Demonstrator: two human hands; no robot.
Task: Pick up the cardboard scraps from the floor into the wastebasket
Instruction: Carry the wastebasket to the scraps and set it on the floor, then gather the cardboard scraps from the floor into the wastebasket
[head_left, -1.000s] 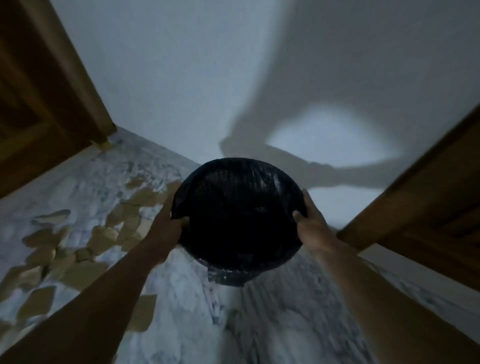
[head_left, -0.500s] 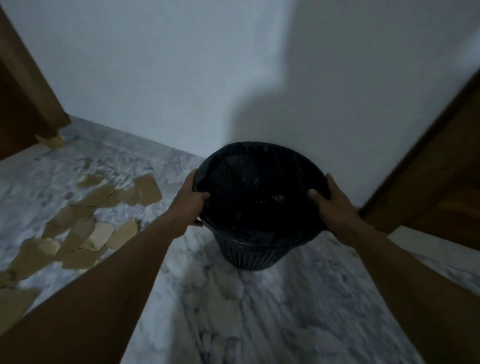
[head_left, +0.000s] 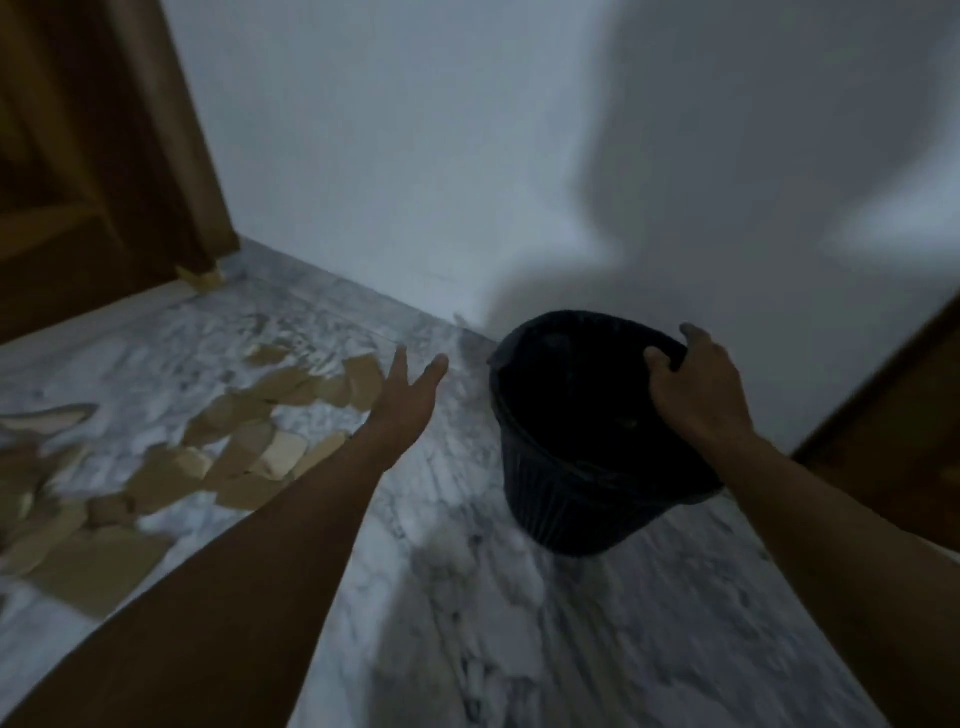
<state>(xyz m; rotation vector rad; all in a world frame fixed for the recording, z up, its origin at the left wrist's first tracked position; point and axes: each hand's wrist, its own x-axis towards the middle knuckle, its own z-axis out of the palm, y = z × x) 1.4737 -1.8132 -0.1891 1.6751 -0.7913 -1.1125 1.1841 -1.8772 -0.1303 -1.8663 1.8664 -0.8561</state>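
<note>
The black wastebasket (head_left: 571, 514), lined with a dark bag, is located on the marble floor (head_left: 519, 623) close to the white wall (head_left: 415, 156). Its rim is gripped on the right side by the right hand (head_left: 696, 389), with the fingers curled over the edge. The left hand (head_left: 410, 400) is held with the fingers extended and spread, nothing in its grasp, apart from the wastebasket and above the floor. The cardboard scraps (head_left: 234, 441) are scattered on the floor to the left of the wastebasket, partly overlapping. One further scrap (head_left: 200, 278) is seen at the foot of the wooden door frame (head_left: 171, 156). The contents of the wastebasket cannot be determined.
</note>
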